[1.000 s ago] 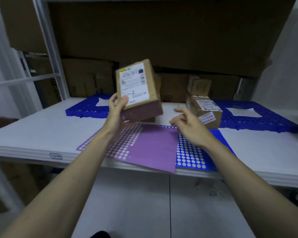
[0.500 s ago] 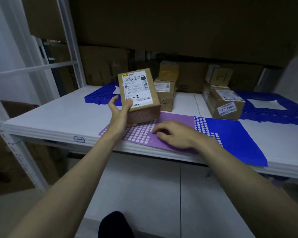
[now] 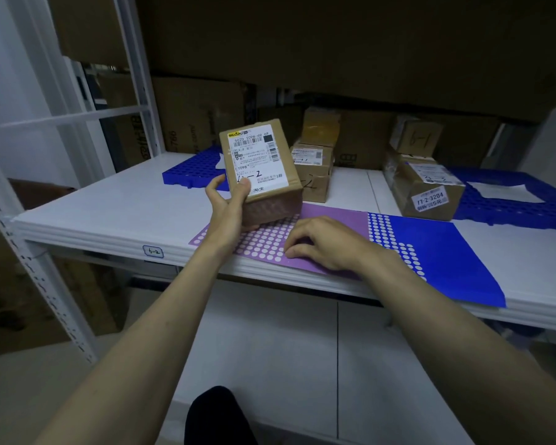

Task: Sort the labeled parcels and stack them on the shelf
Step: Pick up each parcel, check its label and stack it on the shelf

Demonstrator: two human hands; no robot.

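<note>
Left-hand fingers (image 3: 218, 191) behind held parcel (image 3: 260, 168); blue pallet (image 3: 507, 205) cut off right
</note>
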